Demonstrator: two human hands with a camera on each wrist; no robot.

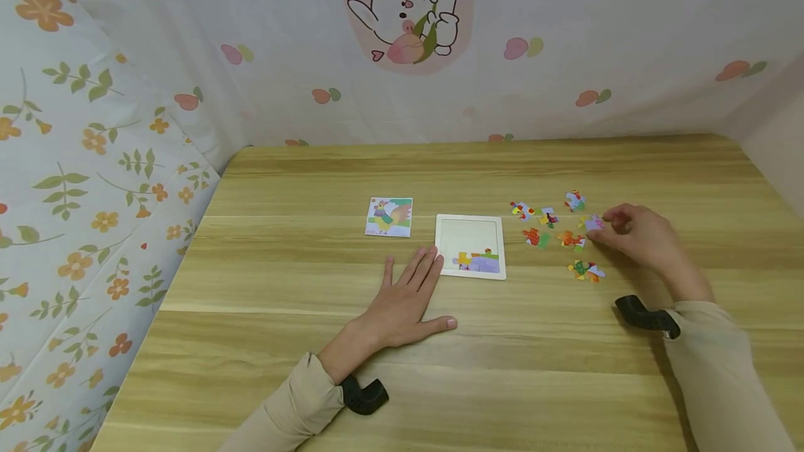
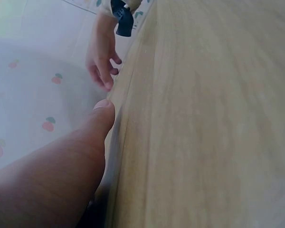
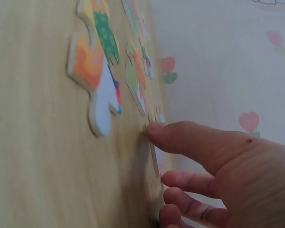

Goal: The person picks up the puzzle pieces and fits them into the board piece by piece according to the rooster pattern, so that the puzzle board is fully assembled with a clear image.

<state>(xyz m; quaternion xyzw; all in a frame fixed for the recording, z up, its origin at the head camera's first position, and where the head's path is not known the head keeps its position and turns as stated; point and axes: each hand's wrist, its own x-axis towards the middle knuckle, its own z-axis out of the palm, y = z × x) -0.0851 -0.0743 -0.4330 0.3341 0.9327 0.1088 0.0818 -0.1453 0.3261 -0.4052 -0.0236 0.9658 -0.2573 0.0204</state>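
Note:
My left hand lies flat with spread fingers, its fingertips on the left edge of a white square puzzle tray. Joined jigsaw pieces fill the lower right part of that tray. In the left wrist view the thumb extends over the wood. At the right, my right hand pinches a pink-and-yellow jigsaw piece by its edges between thumb and fingers, low at the tabletop. The right wrist view shows this piece edge-on, partly hidden by the thumb.
Several loose jigsaw pieces lie left of my right hand, among them a green-and-orange piece, a red one and a white-blue one. A square picture card of a bird lies left of the tray. Printed curtains border the wooden table.

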